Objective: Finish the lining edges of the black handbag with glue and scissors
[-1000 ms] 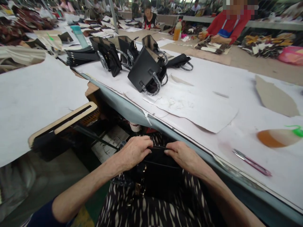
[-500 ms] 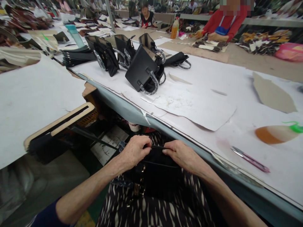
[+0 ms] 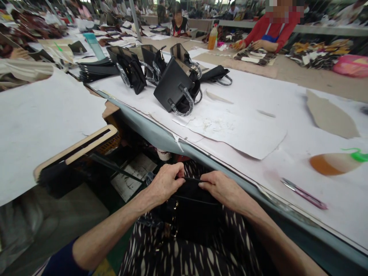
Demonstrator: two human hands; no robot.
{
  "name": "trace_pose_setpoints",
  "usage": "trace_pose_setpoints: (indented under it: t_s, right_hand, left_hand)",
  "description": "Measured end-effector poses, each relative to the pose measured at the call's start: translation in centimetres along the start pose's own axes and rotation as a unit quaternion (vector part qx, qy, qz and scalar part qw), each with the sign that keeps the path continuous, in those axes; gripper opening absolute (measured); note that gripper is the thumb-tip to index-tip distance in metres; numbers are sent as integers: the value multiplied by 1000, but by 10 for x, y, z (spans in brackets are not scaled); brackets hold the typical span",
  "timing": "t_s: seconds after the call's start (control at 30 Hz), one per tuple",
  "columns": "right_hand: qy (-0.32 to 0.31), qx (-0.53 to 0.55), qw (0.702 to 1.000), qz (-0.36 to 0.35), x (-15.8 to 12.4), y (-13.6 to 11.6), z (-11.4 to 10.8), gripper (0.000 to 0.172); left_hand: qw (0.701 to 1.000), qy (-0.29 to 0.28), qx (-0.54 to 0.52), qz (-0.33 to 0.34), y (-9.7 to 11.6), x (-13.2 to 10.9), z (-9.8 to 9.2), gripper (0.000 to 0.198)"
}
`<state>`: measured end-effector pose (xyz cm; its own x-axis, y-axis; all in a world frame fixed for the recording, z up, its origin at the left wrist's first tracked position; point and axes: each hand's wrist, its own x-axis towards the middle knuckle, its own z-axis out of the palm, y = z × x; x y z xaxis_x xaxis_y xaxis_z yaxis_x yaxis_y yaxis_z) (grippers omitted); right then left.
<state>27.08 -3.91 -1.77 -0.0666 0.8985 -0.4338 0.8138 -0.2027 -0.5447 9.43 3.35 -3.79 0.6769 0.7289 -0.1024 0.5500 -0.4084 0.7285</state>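
Observation:
A black handbag [image 3: 195, 218] with gold-coloured fittings lies across my lap, on patterned dark clothing. Its far top edge is pinched between the thumb and fingers of my left hand [image 3: 166, 182]. A short way to the right, my right hand [image 3: 220, 188] grips the same edge, so a strip of it runs taut between both hands. Part of the bag's handle, wrapped in clear film, shows at its left side. The inside of the bag is too dark to make out.
On the white-covered table [image 3: 244, 103] stand several black handbags [image 3: 175, 86]. A glue bottle [image 3: 335, 163] and thread snips [image 3: 304, 193] lie at the right. To my left is a wooden-edged piece [image 3: 77, 149] with black material. A co-worker in red [image 3: 277, 32] handles pieces across the table.
Both hands keep their pinch on the bag's edge, almost unmoved. The view has shifted slightly. A hand now shows at the far left, by the light-coloured pieces.

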Motion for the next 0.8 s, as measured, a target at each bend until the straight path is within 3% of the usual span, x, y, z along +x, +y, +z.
trace_pose_setpoints:
  t_s: [0.13, 0.33, 0.5, 0.63, 0.8]
  right_hand:
    - [-6, 9, 1000, -11, -2, -1, -1, 22]
    - [-25, 18, 999, -35, -4, 3, -4, 26]
    - [-15, 18, 1000, -20, 4, 0, -3, 22]
    - [-60, 117, 989, -60, 14, -1, 1, 19]
    - [-85, 207, 974, -39, 20, 5, 11, 23]
  left_hand:
    - [997, -35, -69, 0, -2, 3, -2, 32]
    - [973, -127, -184, -60, -9, 9, -4, 63]
    - [956, -143, -245, -76, -10, 9, -5, 61]
    - [946, -151, -275, -78, -10, 8, -6, 56]
    - [936, -176, -294, -82, -15, 11, -6, 46]
